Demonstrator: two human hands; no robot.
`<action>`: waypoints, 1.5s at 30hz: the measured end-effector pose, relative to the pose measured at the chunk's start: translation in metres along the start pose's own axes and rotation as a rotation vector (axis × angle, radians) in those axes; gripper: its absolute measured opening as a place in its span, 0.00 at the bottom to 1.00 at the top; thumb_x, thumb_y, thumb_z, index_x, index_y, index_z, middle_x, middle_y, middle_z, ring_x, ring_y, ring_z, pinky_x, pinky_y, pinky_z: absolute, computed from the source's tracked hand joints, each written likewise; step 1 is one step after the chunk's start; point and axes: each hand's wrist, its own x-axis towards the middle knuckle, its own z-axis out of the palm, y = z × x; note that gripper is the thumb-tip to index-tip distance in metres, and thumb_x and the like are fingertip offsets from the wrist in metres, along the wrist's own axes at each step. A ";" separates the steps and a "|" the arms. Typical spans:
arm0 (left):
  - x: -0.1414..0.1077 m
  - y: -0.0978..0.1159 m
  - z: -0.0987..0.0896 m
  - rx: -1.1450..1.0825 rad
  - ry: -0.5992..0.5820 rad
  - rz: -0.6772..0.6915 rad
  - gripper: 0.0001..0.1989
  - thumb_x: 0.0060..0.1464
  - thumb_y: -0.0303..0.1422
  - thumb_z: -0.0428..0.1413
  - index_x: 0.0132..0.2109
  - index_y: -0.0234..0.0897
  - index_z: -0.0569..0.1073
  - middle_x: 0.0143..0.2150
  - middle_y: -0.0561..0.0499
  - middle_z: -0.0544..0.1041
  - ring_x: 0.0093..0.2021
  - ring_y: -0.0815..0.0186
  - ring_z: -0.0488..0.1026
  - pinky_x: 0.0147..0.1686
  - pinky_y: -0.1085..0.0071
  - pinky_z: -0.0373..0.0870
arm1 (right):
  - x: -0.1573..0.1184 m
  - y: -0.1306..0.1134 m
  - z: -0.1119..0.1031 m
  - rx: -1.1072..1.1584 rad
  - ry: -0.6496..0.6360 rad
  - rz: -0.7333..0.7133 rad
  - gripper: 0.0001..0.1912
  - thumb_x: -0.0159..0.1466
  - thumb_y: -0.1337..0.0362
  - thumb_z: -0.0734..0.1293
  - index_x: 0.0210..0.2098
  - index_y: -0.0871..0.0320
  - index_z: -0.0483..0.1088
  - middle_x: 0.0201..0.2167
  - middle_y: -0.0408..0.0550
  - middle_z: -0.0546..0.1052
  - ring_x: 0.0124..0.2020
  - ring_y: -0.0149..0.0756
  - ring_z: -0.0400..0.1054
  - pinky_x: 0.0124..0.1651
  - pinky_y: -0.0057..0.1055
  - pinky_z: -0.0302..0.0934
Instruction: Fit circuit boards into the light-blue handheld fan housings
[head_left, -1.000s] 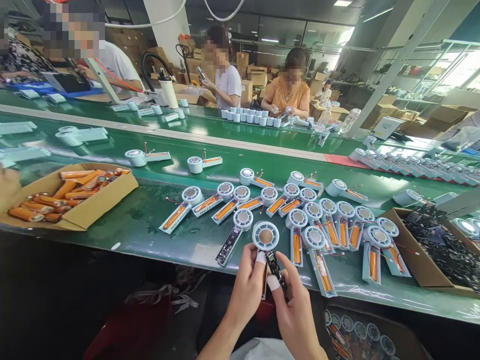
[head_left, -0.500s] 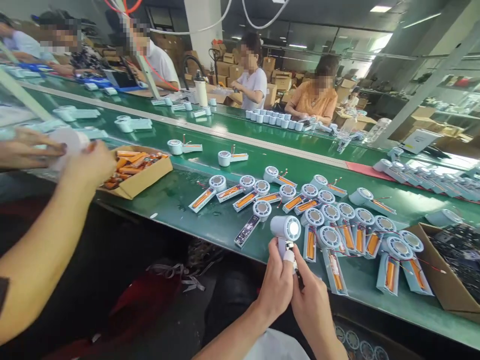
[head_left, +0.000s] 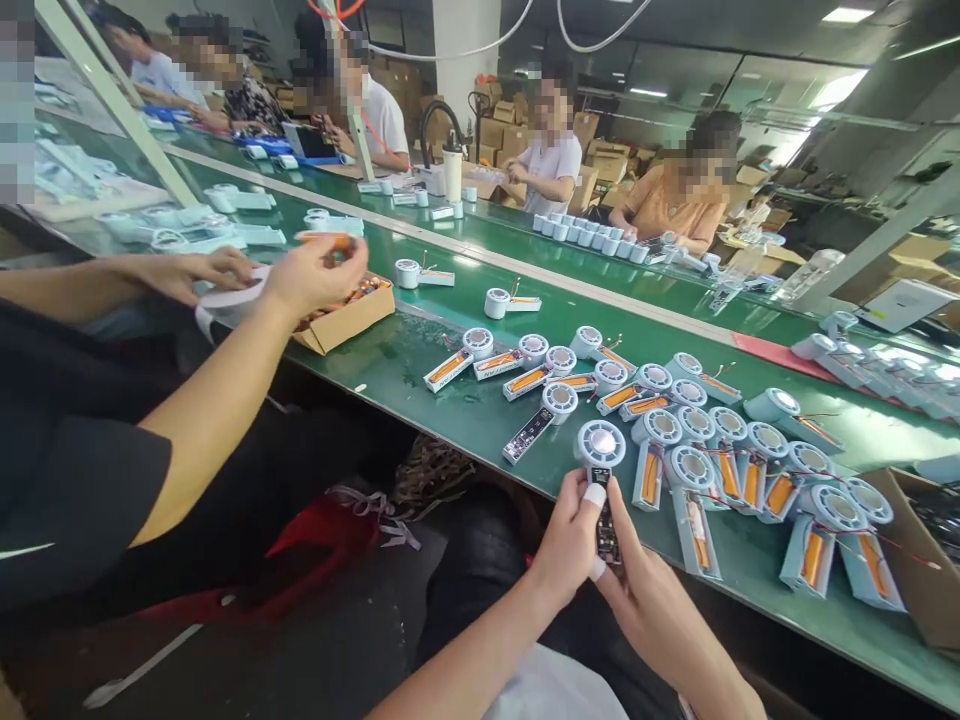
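Between both hands is a light-blue handheld fan (head_left: 601, 444), its round head pointing up and away from me. A black circuit board (head_left: 606, 530) shows in its open handle. My left hand (head_left: 568, 535) is closed around the handle's left side, its white-covered thumb pressing on the board. My right hand (head_left: 637, 580) grips the handle from the right, with another white fingertip cover near the handle's lower end. Just beyond lies another fan (head_left: 559, 402) with a bare board in its handle. To its right, several fans with orange batteries (head_left: 690, 467) crowd the green bench.
A cardboard box of black boards (head_left: 919, 570) stands at the right. On the left, a co-worker's hand (head_left: 319, 275) is over a box of orange batteries (head_left: 352, 318). A green conveyor (head_left: 465, 265) runs behind, with people seated across it.
The fan in my hands has tilted so its board now faces me. The view has swung left. The co-worker's hands have moved apart, one now above the battery box.
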 end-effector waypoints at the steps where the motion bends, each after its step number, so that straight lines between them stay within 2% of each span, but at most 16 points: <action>1: 0.001 0.000 -0.001 -0.005 -0.013 -0.022 0.18 0.65 0.44 0.47 0.54 0.38 0.67 0.40 0.48 0.76 0.38 0.62 0.75 0.40 0.67 0.73 | 0.000 0.001 0.002 0.147 -0.011 -0.006 0.38 0.72 0.53 0.56 0.75 0.56 0.37 0.43 0.55 0.77 0.35 0.41 0.73 0.40 0.36 0.67; 3: 0.004 0.000 -0.005 0.013 -0.046 -0.063 0.21 0.63 0.47 0.48 0.54 0.38 0.68 0.31 0.53 0.74 0.26 0.66 0.71 0.28 0.70 0.70 | 0.003 0.002 0.009 0.460 0.008 0.013 0.39 0.72 0.51 0.58 0.75 0.55 0.38 0.39 0.50 0.76 0.33 0.36 0.70 0.37 0.31 0.66; 5: 0.010 0.000 -0.009 0.062 -0.070 -0.091 0.23 0.62 0.50 0.49 0.54 0.38 0.68 0.25 0.57 0.69 0.19 0.68 0.64 0.19 0.72 0.63 | 0.008 0.000 0.020 0.699 0.103 0.054 0.40 0.71 0.50 0.59 0.75 0.57 0.40 0.31 0.43 0.72 0.26 0.32 0.63 0.30 0.27 0.62; 8: 0.023 -0.001 -0.016 0.172 -0.060 -0.089 0.25 0.59 0.52 0.51 0.53 0.38 0.70 0.25 0.57 0.70 0.19 0.68 0.64 0.18 0.73 0.60 | 0.022 -0.009 0.038 0.839 0.262 0.115 0.40 0.69 0.51 0.62 0.73 0.61 0.46 0.22 0.36 0.65 0.20 0.28 0.53 0.24 0.24 0.52; 11: 0.039 -0.002 -0.020 0.297 -0.047 -0.064 0.26 0.58 0.54 0.50 0.51 0.37 0.70 0.29 0.54 0.74 0.24 0.65 0.69 0.22 0.72 0.64 | 0.036 -0.016 0.050 0.855 0.368 0.137 0.35 0.68 0.56 0.61 0.71 0.63 0.55 0.21 0.34 0.62 0.20 0.27 0.50 0.23 0.23 0.49; 15: 0.049 0.008 -0.025 0.513 -0.057 -0.008 0.26 0.56 0.55 0.50 0.45 0.37 0.74 0.28 0.52 0.75 0.27 0.61 0.72 0.25 0.69 0.65 | 0.046 -0.016 0.049 0.649 0.481 0.163 0.30 0.69 0.62 0.59 0.69 0.58 0.59 0.25 0.39 0.69 0.24 0.29 0.58 0.27 0.24 0.54; 18: 0.045 0.022 -0.034 0.716 -0.010 0.094 0.17 0.53 0.48 0.56 0.40 0.39 0.77 0.27 0.51 0.77 0.28 0.58 0.73 0.30 0.67 0.66 | 0.046 -0.014 0.034 0.389 0.451 0.184 0.28 0.71 0.63 0.56 0.70 0.55 0.57 0.32 0.45 0.77 0.28 0.33 0.68 0.31 0.26 0.59; 19: 0.043 0.025 -0.039 0.823 0.050 0.195 0.15 0.54 0.46 0.57 0.39 0.40 0.78 0.28 0.50 0.78 0.29 0.58 0.74 0.32 0.66 0.67 | 0.046 -0.013 0.028 0.258 0.419 0.194 0.28 0.72 0.64 0.56 0.71 0.55 0.56 0.33 0.47 0.79 0.29 0.36 0.70 0.32 0.27 0.60; 23: 0.044 0.027 -0.065 1.258 0.363 0.840 0.16 0.63 0.41 0.51 0.45 0.35 0.78 0.42 0.39 0.79 0.43 0.50 0.76 0.47 0.56 0.71 | 0.048 -0.009 0.008 -0.318 0.234 0.198 0.31 0.70 0.63 0.58 0.71 0.59 0.54 0.32 0.55 0.81 0.30 0.45 0.76 0.33 0.31 0.63; 25: 0.049 0.021 -0.079 1.347 0.355 0.979 0.16 0.65 0.39 0.50 0.48 0.33 0.77 0.49 0.36 0.77 0.49 0.48 0.75 0.51 0.53 0.71 | 0.050 -0.005 0.007 -0.443 0.206 0.150 0.30 0.70 0.63 0.59 0.71 0.60 0.55 0.29 0.53 0.80 0.29 0.45 0.76 0.32 0.31 0.63; 28: 0.058 0.009 -0.098 1.345 0.264 1.005 0.11 0.67 0.33 0.50 0.46 0.37 0.76 0.55 0.39 0.76 0.51 0.51 0.77 0.51 0.56 0.74 | 0.051 0.006 0.016 -0.456 0.348 0.024 0.27 0.70 0.64 0.59 0.68 0.59 0.60 0.32 0.51 0.78 0.32 0.43 0.76 0.32 0.31 0.65; 31: 0.063 0.000 -0.107 1.251 0.308 1.028 0.10 0.67 0.29 0.51 0.52 0.38 0.74 0.54 0.41 0.76 0.52 0.56 0.77 0.52 0.60 0.75 | 0.053 0.019 0.029 -0.368 0.522 -0.133 0.23 0.70 0.65 0.58 0.63 0.59 0.66 0.37 0.52 0.75 0.35 0.41 0.74 0.35 0.32 0.67; 35: 0.066 -0.002 -0.109 1.251 0.313 1.028 0.15 0.67 0.27 0.51 0.58 0.38 0.70 0.52 0.42 0.77 0.52 0.58 0.77 0.53 0.62 0.76 | 0.058 0.032 0.040 -0.297 0.631 -0.289 0.19 0.70 0.68 0.57 0.58 0.59 0.69 0.38 0.52 0.74 0.35 0.38 0.72 0.39 0.34 0.68; 40: 0.069 -0.004 -0.112 1.289 0.282 1.047 0.17 0.66 0.26 0.52 0.60 0.39 0.70 0.53 0.41 0.78 0.52 0.57 0.78 0.52 0.59 0.76 | 0.066 0.037 0.038 -0.334 0.702 -0.324 0.21 0.69 0.71 0.57 0.59 0.59 0.69 0.39 0.53 0.75 0.36 0.38 0.72 0.36 0.32 0.69; 43: 0.071 -0.008 -0.115 1.317 0.309 1.102 0.18 0.66 0.25 0.53 0.60 0.40 0.70 0.51 0.42 0.81 0.50 0.56 0.80 0.54 0.53 0.75 | 0.069 0.038 0.036 -0.353 0.703 -0.305 0.21 0.69 0.70 0.58 0.60 0.57 0.69 0.37 0.51 0.75 0.35 0.38 0.73 0.36 0.32 0.69; 45: 0.071 -0.010 -0.115 1.311 0.333 1.084 0.18 0.65 0.25 0.54 0.59 0.41 0.71 0.49 0.42 0.82 0.49 0.56 0.80 0.54 0.51 0.74 | 0.069 0.040 0.038 -0.353 0.680 -0.284 0.22 0.69 0.70 0.58 0.61 0.55 0.68 0.37 0.50 0.76 0.35 0.39 0.73 0.37 0.33 0.69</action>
